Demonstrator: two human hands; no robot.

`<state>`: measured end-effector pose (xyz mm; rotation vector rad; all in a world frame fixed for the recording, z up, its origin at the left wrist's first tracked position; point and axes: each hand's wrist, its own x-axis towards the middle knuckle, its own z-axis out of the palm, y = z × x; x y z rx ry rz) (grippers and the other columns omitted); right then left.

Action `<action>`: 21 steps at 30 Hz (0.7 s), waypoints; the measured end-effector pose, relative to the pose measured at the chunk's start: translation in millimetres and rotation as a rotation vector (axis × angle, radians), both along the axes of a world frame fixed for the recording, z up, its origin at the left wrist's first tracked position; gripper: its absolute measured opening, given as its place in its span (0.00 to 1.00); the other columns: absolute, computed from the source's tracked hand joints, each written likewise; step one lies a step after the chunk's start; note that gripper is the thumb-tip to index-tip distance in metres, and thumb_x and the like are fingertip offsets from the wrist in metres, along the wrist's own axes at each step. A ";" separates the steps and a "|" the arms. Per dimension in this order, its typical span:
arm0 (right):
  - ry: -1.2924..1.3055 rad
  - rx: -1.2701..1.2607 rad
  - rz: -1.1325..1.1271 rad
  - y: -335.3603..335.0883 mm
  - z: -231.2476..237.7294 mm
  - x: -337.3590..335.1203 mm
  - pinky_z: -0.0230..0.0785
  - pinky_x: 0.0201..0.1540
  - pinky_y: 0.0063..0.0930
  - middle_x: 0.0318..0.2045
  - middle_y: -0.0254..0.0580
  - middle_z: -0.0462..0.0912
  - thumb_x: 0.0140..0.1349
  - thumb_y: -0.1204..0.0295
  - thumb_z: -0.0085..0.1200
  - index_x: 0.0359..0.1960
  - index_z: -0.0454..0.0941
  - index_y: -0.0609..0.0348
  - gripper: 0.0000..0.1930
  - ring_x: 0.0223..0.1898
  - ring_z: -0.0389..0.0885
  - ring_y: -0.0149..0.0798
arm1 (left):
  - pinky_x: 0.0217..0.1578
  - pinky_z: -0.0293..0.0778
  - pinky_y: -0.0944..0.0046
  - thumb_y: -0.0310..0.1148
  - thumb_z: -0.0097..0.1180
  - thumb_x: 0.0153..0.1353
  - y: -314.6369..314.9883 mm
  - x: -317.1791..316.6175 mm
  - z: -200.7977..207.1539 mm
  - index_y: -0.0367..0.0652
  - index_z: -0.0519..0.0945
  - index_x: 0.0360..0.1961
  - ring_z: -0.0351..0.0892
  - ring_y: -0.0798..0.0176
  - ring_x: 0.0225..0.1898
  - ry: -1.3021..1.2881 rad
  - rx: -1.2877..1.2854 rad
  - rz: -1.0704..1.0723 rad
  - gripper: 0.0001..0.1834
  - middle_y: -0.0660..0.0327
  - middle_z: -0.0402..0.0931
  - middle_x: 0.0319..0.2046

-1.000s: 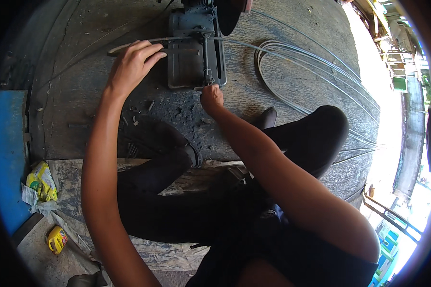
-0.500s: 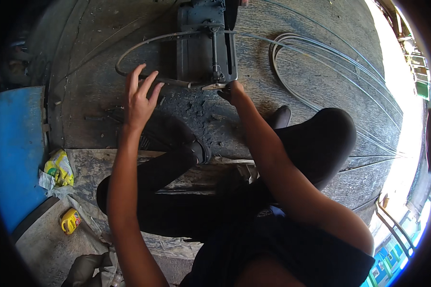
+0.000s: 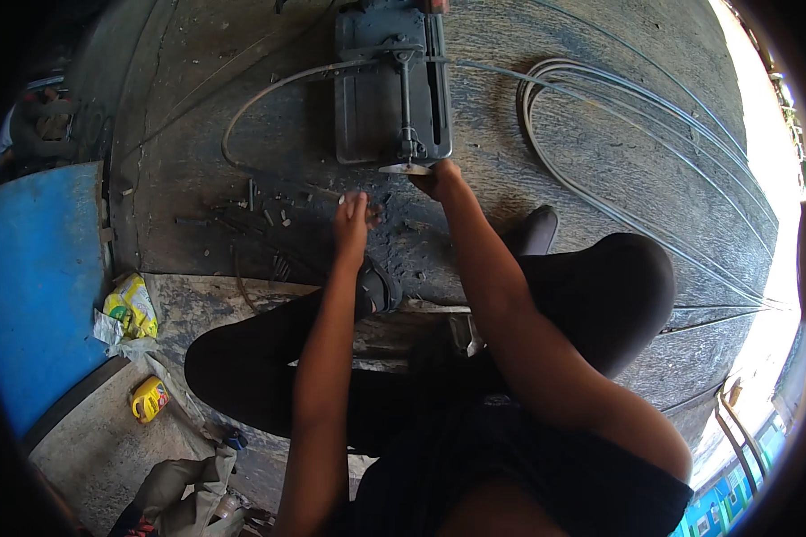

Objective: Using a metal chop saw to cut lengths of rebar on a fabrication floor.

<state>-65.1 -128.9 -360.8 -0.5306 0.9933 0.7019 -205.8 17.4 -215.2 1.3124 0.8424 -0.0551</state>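
A dark metal cutting-machine base (image 3: 356, 121) with a screw clamp (image 3: 407, 107) stands ahead of me on the ground. Clamped across it is a thin metal rod (image 3: 269, 89), which loops round on the left and comes back toward me. My left hand (image 3: 353, 228) is closed low over the ground in front of the base, at the rod's returning end; its fingertips are partly blurred. At the near end of the clamp screw, my right hand (image 3: 439, 179) grips the flat metal clamp handle (image 3: 403, 168).
Coiled metal rods (image 3: 537, 134) lie to the right. Short cut pieces (image 3: 282, 217) and dark debris are scattered left of my left hand. A blue panel (image 3: 40, 286), a yellow packet (image 3: 132, 309) and a yellow container (image 3: 150, 399) are at the left. My bent legs (image 3: 591, 286) are close below.
My left hand has gone from open beside the rod to closed, moving right and toward me. The rod's near end has come down with it. My right hand stays at the clamp handle.
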 end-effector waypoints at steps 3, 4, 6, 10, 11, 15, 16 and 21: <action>0.221 -0.077 -0.269 2.1 15.0 15.3 0.70 0.57 0.57 0.54 0.50 0.78 0.67 0.57 0.42 0.59 0.73 0.60 0.25 0.56 0.78 0.58 | 0.34 0.78 0.65 0.45 0.57 0.70 -16.4 24.3 -26.3 0.40 0.77 0.48 0.82 0.66 0.35 0.123 -0.058 -0.035 0.18 0.62 0.78 0.40; 0.269 -0.261 -0.209 2.4 22.1 23.2 0.70 0.58 0.58 0.56 0.51 0.77 0.67 0.56 0.43 0.60 0.72 0.59 0.26 0.56 0.78 0.58 | 0.32 0.78 0.66 0.45 0.58 0.69 -21.5 35.1 -33.7 0.39 0.77 0.47 0.82 0.66 0.34 0.088 -0.098 -0.035 0.18 0.62 0.78 0.38; 0.414 -0.651 -0.089 6.4 35.8 35.4 0.68 0.59 0.59 0.58 0.53 0.75 0.66 0.53 0.45 0.61 0.72 0.58 0.28 0.57 0.77 0.59 | 0.28 0.77 0.67 0.45 0.60 0.68 -28.4 51.2 -45.3 0.38 0.78 0.45 0.81 0.67 0.30 0.067 -0.175 -0.022 0.19 0.62 0.79 0.33; 0.321 -1.054 0.206 18.9 50.0 51.5 0.63 0.64 0.58 0.63 0.60 0.67 0.65 0.46 0.45 0.66 0.65 0.58 0.35 0.63 0.69 0.64 | 0.24 0.75 0.66 0.45 0.63 0.66 -34.3 63.9 -61.1 0.39 0.78 0.39 0.79 0.68 0.24 0.029 -0.061 -0.055 0.18 0.63 0.77 0.24; 0.300 -1.121 0.277 22.4 49.5 51.2 0.64 0.63 0.58 0.63 0.61 0.66 0.66 0.44 0.44 0.66 0.66 0.58 0.35 0.64 0.69 0.64 | 0.22 0.73 0.66 0.44 0.64 0.65 -32.4 64.2 -64.3 0.38 0.79 0.39 0.78 0.69 0.22 0.000 0.001 -0.073 0.18 0.63 0.77 0.22; 0.006 -1.291 0.471 24.3 32.7 33.5 0.67 0.60 0.58 0.62 0.63 0.67 0.71 0.41 0.36 0.64 0.67 0.60 0.36 0.62 0.70 0.64 | 0.18 0.68 0.69 0.44 0.64 0.65 -31.9 64.6 -80.1 0.40 0.78 0.32 0.73 0.72 0.17 -0.057 0.282 -0.104 0.17 0.65 0.75 0.18; -0.076 -1.308 0.508 22.1 25.5 27.8 0.67 0.60 0.57 0.61 0.63 0.67 0.71 0.40 0.34 0.63 0.68 0.60 0.36 0.62 0.71 0.64 | 0.18 0.67 0.69 0.44 0.64 0.65 -31.9 63.6 -83.6 0.39 0.78 0.33 0.72 0.73 0.17 -0.090 0.356 -0.110 0.17 0.66 0.75 0.18; -0.311 -1.391 0.649 11.8 -8.2 15.9 0.68 0.60 0.56 0.61 0.66 0.67 0.72 0.39 0.31 0.63 0.68 0.59 0.37 0.58 0.74 0.65 | 0.23 0.69 0.67 0.44 0.66 0.63 -18.2 68.9 -88.2 0.35 0.81 0.35 0.77 0.70 0.20 -0.095 0.390 -0.220 0.19 0.63 0.79 0.21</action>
